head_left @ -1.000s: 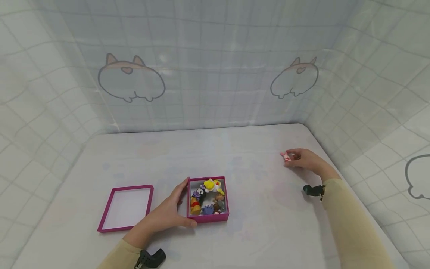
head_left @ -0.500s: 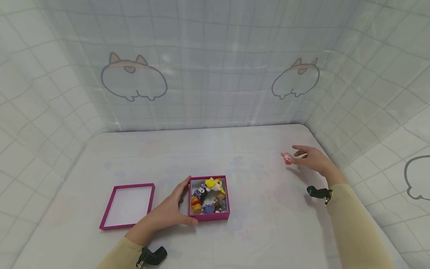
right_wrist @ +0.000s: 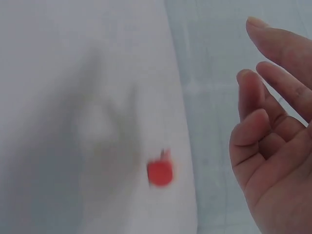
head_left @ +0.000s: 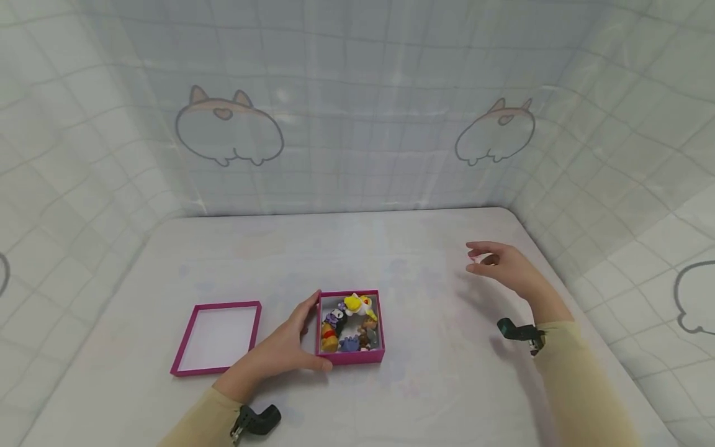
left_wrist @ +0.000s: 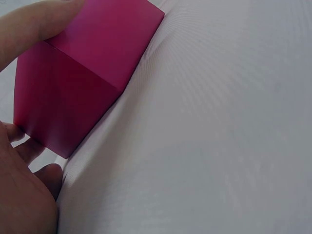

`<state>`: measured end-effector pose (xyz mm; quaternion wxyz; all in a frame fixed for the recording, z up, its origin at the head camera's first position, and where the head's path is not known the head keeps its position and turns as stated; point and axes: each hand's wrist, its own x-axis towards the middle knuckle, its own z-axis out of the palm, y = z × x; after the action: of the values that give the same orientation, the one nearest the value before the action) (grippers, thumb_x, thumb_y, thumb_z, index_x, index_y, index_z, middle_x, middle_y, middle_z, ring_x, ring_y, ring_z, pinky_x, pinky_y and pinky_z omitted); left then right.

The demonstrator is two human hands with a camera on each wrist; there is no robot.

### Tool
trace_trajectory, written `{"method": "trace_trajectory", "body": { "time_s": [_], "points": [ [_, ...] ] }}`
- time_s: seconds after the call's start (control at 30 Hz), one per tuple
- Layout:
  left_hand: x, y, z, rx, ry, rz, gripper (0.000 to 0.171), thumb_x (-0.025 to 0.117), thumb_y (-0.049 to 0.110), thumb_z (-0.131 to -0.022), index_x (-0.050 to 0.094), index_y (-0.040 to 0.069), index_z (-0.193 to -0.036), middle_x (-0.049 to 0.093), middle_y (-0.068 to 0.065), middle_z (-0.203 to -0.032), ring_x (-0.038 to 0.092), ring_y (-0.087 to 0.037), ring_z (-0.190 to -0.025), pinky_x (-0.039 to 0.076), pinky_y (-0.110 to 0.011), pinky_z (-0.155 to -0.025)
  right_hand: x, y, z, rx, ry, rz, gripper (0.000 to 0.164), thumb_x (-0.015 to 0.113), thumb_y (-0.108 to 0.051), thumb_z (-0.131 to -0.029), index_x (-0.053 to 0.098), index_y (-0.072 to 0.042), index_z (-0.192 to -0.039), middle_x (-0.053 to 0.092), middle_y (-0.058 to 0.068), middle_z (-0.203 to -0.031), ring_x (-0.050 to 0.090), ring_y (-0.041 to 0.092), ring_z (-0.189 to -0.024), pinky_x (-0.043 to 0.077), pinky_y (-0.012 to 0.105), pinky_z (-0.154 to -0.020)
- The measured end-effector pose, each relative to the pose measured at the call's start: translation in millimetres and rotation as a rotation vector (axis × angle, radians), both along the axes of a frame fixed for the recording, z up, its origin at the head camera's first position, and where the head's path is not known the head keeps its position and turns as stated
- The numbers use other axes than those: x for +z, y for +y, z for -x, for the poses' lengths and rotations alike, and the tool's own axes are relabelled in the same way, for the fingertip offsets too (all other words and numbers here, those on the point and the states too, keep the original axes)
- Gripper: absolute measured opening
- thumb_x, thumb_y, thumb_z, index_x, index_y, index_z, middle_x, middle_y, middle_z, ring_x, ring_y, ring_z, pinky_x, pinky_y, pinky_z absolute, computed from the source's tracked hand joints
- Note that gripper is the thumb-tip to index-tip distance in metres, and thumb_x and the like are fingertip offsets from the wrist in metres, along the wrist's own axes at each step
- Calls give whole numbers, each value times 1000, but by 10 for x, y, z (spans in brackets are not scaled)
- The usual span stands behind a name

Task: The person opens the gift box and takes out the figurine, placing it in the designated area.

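My left hand (head_left: 285, 347) grips a magenta box (head_left: 357, 358) at its left side, thumb along the front wall and fingers round the back corner. Several small figurines lie inside: a yellow-and-white one (head_left: 360, 304), a black-and-purple one (head_left: 336, 318), a yellow bear in red (head_left: 329, 338), a blue one (head_left: 350, 343) and brown-grey ones (head_left: 367, 335). Far to the right, my right hand (head_left: 505, 267) hovers with fingers loosely bent, holding nothing. Below it a small pink figurine lies on the table, its red base (right_wrist: 160, 173) facing the right wrist camera; the fingers partly hide it in the head view.
An upturned magenta lid (head_left: 228, 305), white inside, lies left of the box, partly behind the left forearm. A white cloth covers the table (head_left: 424, 385). Gridded curtains (head_left: 357, 124) with cartoon animals hang behind and along both sides.
The right hand let go of the pink figurine, drew back to the right, then moved back left over it with fingers apart. The left hand stays on the box.
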<state>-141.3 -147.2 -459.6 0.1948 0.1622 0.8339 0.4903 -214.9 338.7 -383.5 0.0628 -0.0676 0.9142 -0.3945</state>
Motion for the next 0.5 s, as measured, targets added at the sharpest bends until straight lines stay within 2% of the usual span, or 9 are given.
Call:
{"method": "trace_trajectory", "body": {
  "time_s": [0.23, 0.5],
  "points": [
    [18, 18, -7, 6, -12, -14, 131, 93, 50, -58, 9, 34, -158, 16, 3, -162, 22, -26, -147, 36, -48, -109, 1, -299, -56, 47, -6, 43, 59, 78, -48, -82, 60, -28, -135, 62, 8, -127, 61, 20, -103, 50, 43, -88],
    [37, 12, -29, 9, -8, -10, 132, 94, 49, -57, 10, 34, -158, 16, 2, -162, 21, -25, -147, 34, -46, -111, -46, -690, -118, 136, -5, 70, 50, 78, -49, -81, 65, -32, -126, 65, 8, -122, 63, 18, -101, 52, 44, -86]
  ]
}}
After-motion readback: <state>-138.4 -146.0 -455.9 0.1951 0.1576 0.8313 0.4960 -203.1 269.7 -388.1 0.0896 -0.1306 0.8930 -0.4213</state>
